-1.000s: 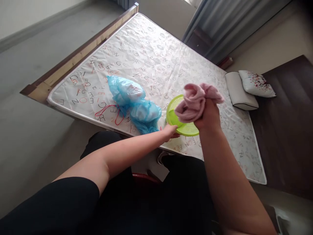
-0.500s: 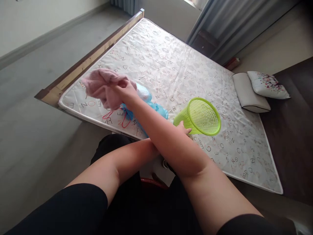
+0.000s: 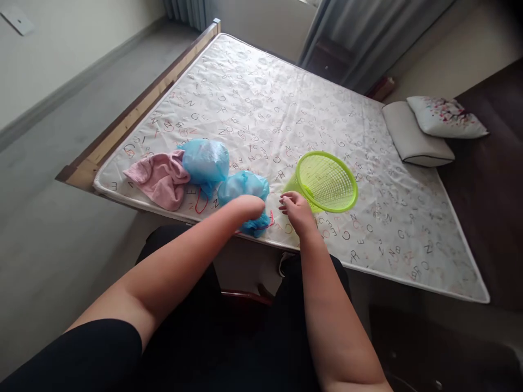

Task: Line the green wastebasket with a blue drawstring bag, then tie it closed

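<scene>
In the head view, the left hand (image 3: 249,207) is at the middle of the frame, resting on the lower of two blue plastic bags (image 3: 244,191). Its fingers are curled down over the bag, but if they really pinch it I cannot tell. The right hand (image 3: 296,209) is just to the right of it, loosely closed and holding nothing that I can see. It is near the narrow base of the green basket (image 3: 327,181). The basket lies on its side on the mattress (image 3: 286,109), its long axis going up and to the right from this hand, the mouth turned away. The pink cloth (image 3: 157,177) lies at left, beside the upper bag.
</scene>
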Available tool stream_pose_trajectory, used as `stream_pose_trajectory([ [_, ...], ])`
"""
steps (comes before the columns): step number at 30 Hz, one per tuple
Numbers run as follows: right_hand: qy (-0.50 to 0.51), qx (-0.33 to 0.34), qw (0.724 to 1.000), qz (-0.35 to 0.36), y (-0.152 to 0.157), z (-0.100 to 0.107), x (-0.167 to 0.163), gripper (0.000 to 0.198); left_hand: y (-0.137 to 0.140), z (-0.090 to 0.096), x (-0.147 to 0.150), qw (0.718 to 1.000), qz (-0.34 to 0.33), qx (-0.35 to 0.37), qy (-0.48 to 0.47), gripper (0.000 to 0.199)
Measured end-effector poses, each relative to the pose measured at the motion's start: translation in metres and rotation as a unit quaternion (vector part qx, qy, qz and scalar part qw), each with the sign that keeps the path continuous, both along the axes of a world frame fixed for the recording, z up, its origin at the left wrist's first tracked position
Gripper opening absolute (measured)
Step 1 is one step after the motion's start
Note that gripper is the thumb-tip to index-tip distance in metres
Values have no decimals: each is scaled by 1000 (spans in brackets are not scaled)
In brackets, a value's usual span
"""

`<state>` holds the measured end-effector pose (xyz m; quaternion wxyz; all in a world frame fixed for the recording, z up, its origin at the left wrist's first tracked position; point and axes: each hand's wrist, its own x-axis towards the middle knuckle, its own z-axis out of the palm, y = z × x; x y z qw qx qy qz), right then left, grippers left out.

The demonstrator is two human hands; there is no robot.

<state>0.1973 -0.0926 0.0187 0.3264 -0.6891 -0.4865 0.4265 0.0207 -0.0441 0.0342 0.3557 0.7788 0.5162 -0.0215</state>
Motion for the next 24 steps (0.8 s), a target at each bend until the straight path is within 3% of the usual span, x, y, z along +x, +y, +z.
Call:
stream_pose_trajectory([
  [3,-172,-96,966,168,9,-21,16,28,8,7,-41,991,-40,-51,120,7],
  [5,-215,-133,936,245,12,-36,17,22,8,2,-56,990,0,-43,133,21],
  [7,-220,-149,920,288,11,-52,11,23,5,-14,-58,990,7,-58,128,45],
  [9,-232,-154,904,325,7,-66,4,36,2,-38,-48,988,-22,-82,131,68],
  [10,-238,-152,897,341,6,-71,1,40,2,-50,-41,986,-33,-90,137,71],
  [11,-243,-149,891,353,4,-74,-2,42,3,-61,-33,984,-37,-96,145,64],
  [14,-247,-133,883,375,7,-76,-9,39,10,-82,-15,981,-21,-100,162,16],
  [15,-247,-125,884,376,10,-74,-10,38,15,-84,-13,983,-15,-95,156,8],
  [17,-246,-102,897,352,17,-69,-11,32,24,-82,-13,989,-10,-73,128,11],
  [21,-226,-44,955,189,31,-57,-9,30,44,-65,-23,999,48,-1,-25,29],
  [24,-183,-5,976,117,33,-51,-4,37,53,-56,-28,965,155,40,-206,36],
])
